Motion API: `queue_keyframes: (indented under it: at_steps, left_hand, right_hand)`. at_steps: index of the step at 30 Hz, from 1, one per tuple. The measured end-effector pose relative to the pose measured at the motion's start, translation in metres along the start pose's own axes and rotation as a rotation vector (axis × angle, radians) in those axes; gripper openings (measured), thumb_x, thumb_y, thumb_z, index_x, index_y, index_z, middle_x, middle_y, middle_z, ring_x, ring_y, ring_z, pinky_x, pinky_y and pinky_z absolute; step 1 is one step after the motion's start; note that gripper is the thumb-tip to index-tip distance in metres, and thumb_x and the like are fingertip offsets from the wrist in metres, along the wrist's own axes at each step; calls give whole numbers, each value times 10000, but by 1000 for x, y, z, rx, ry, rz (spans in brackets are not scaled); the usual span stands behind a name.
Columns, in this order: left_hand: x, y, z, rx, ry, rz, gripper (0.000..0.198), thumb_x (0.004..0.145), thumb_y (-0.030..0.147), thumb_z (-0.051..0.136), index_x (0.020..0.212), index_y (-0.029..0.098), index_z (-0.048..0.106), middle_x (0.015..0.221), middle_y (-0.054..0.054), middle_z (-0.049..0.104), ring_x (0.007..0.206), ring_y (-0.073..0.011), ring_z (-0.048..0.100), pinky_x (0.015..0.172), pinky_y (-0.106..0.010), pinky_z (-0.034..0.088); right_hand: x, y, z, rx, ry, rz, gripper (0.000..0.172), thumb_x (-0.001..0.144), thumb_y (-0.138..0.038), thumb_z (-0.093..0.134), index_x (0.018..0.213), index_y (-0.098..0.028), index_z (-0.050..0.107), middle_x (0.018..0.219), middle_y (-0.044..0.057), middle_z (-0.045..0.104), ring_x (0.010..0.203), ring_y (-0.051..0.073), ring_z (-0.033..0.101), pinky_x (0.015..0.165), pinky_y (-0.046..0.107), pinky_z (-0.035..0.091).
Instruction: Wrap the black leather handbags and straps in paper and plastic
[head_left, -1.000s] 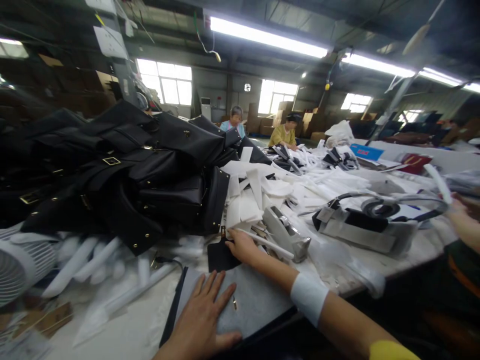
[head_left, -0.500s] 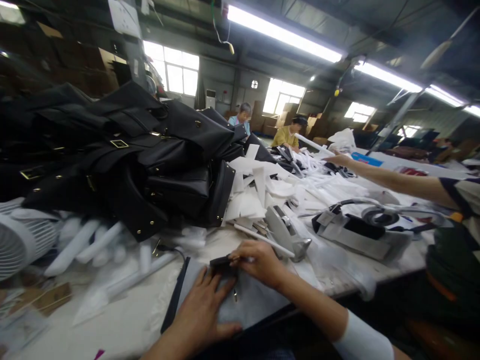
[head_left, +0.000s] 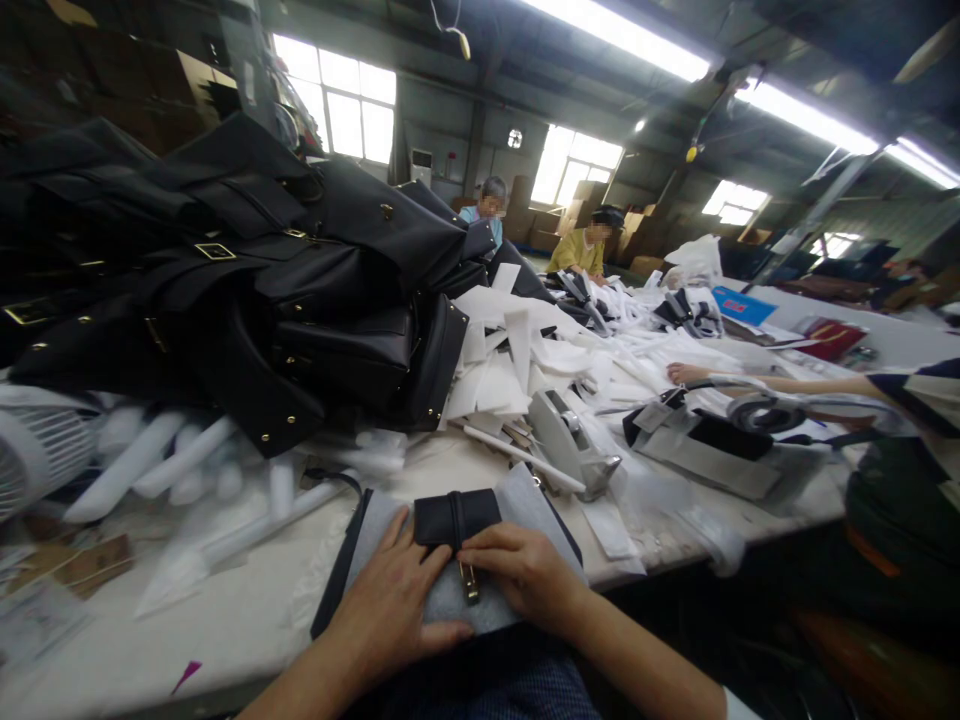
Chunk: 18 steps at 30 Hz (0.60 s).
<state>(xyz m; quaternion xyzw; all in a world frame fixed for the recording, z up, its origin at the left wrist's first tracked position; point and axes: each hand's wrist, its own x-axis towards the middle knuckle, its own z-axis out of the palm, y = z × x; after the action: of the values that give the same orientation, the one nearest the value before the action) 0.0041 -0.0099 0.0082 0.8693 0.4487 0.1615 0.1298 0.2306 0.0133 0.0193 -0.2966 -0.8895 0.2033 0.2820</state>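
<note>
A black bag (head_left: 339, 580) lies at the table's front edge, with a pale grey sheet (head_left: 521, 488) over it. On the sheet rests a small black flap (head_left: 480, 507) with a narrow strap (head_left: 454, 512) down its middle. The strap's lower end carries a gold metal clasp (head_left: 469, 588). My left hand (head_left: 390, 595) presses flat on the sheet, fingers spread, its fingertips against the flap's left side. From the right, my right hand (head_left: 529, 572) pinches the strap just above the clasp; its fingers hide part of it.
A tall heap of black bags (head_left: 345, 350) fills the left. White foam pieces (head_left: 495, 385) and a grey metal tool (head_left: 559, 440) lie beyond my hands. A wrapped black bag (head_left: 712, 455) sits right, near a co-worker's arm (head_left: 787, 385). A white fan (head_left: 45, 450) stands left.
The black flap, earlier raised and folded under my right fingers, now lies flat with its strap toward me. My right hand has come down and nearer. The co-worker's arm has lowered.
</note>
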Motion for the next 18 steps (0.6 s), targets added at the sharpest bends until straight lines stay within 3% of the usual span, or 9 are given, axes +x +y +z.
queue_keyframes:
  at_steps: [5, 8, 11, 15, 18]
  left_hand:
    - [-5, -5, 6, 119, 85, 86, 729, 715, 690, 664, 1234, 183, 596, 1055, -115, 694, 1203, -386, 558, 1124, -661, 297]
    - [-12, -7, 8, 193, 213, 180, 671, 803, 648, 603, 1253, 152, 560, 1112, -123, 698, 1118, -342, 621, 1072, -629, 391]
    - [-18, -3, 5, 195, 301, 187, 480, 850, 543, 618, 1144, 166, 577, 1056, -94, 712, 972, -273, 678, 961, -523, 516]
    - [-19, 1, 2, 111, 257, 131, 374, 813, 472, 697, 1051, 204, 587, 980, -61, 708, 900, -247, 684, 790, -408, 595]
    - [-16, -3, 2, 64, 235, 211, 484, 810, 431, 715, 1206, 200, 559, 1143, -68, 704, 1043, -234, 668, 895, -369, 582]
  right_hand:
    - [2, -11, -4, 113, -14, 144, 267, 901, -239, 640, 1159, -222, 705, 1100, 76, 713, 1021, 183, 651, 920, 291, 526]
    - [3, -8, 0, 134, -1, 172, 282, 865, -290, 704, 1136, -214, 713, 1089, 75, 710, 1022, 187, 643, 924, 289, 517]
    - [4, -4, 4, 128, -31, 190, 286, 863, -308, 709, 1133, -217, 713, 1109, 71, 693, 1046, 193, 620, 944, 296, 498]
    - [6, -3, 5, 87, -104, 202, 277, 869, -309, 699, 1135, -233, 712, 1106, 60, 667, 1047, 194, 593, 935, 301, 481]
    - [7, -2, 4, 35, -126, 228, 284, 840, -327, 731, 1115, -258, 720, 1058, 42, 664, 998, 190, 595, 913, 313, 473]
